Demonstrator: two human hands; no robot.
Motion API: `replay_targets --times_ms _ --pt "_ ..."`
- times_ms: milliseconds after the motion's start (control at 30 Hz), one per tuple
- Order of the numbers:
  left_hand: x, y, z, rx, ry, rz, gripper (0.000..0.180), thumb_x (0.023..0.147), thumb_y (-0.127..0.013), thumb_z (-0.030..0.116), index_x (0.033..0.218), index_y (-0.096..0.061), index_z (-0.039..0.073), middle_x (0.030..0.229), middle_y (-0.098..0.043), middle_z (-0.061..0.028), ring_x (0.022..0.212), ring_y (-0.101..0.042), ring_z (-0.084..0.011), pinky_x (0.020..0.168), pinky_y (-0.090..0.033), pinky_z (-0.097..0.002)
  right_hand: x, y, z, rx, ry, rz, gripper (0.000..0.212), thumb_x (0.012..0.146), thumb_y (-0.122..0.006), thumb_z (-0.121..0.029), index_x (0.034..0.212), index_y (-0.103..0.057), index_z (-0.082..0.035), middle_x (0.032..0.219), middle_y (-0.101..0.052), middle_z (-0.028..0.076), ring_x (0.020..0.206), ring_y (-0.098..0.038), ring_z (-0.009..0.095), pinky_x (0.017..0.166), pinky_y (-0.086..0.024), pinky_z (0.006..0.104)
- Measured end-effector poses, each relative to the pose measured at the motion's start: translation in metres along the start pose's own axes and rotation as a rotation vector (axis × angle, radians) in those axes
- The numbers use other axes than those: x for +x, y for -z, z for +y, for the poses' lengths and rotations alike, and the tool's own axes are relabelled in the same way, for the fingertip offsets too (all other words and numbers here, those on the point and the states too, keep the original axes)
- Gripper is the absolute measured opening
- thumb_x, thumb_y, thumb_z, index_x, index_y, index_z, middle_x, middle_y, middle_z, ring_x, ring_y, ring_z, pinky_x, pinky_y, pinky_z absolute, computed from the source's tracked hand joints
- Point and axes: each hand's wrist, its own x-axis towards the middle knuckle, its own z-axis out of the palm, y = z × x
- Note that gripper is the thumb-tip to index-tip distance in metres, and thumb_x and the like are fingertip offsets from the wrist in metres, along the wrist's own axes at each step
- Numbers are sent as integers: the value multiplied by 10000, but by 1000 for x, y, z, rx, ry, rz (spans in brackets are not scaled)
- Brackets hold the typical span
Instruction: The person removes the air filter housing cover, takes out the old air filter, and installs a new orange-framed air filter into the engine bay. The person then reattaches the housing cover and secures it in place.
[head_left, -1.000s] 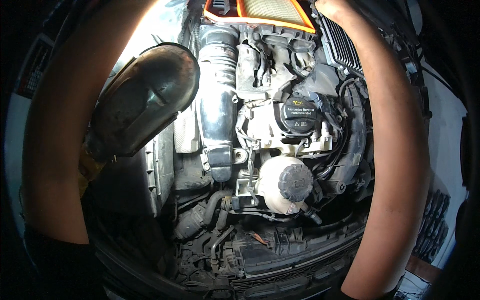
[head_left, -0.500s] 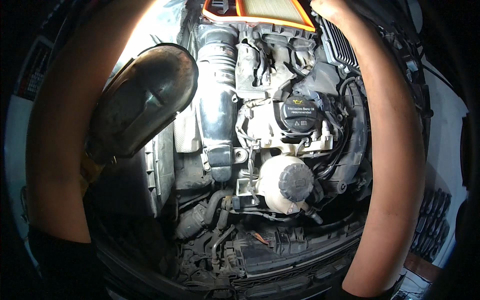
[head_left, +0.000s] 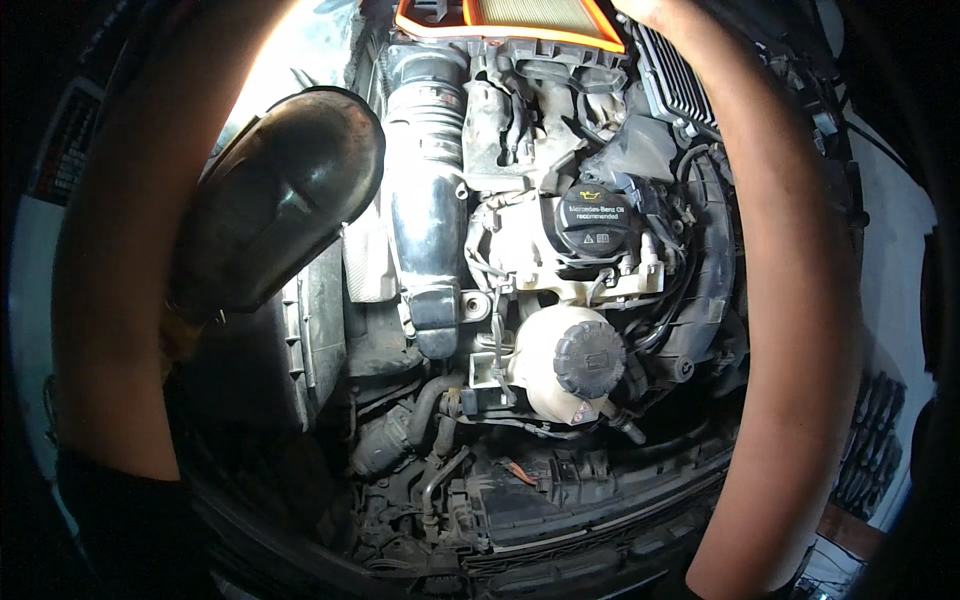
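Note:
Both my arms reach far over an open engine bay. My left forearm runs up the left side, and its hand lies beyond the upper edge. My right forearm curves up the right side. Only the base of my right hand shows at the top, beside the right corner of an orange-edged air filter. The fingers are cut off, so whatever they hold or touch is hidden. The filter, with pale pleats, sits at the back of the engine, partly out of view.
A ribbed air intake pipe runs below the filter. Nearby are a black oil filler cap and a whitish coolant tank with a black cap. A dark rounded work lamp stands at left. A finned metal module lies near my right arm.
The engine bay has shifted slightly left in the picture. My right forearm sits a little further right. The filter looks unmoved relative to the engine.

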Motion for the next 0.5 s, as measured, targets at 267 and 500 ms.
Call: replay_targets --times_ms 267,500 --pt "4 1 3 2 -14 -1 350 791 -600 174 1129 -616 84 899 -645 -175 842 -630 -337 754 -499 -443 -15 -9 -9 77 -277 -45 317 961 -457 -259 1013 -612 13 1016 -642 247 963 -637 381 797 -494 458" --pt "-13 1 -5 22 28 -37 344 793 -591 159 1128 -616 84 886 -646 -172 830 -632 -334 742 -501 -442 4 -23 -37 537 -746 -138 535 918 -472 -478 755 -627 7 771 -653 209 777 -644 320 700 -465 443"
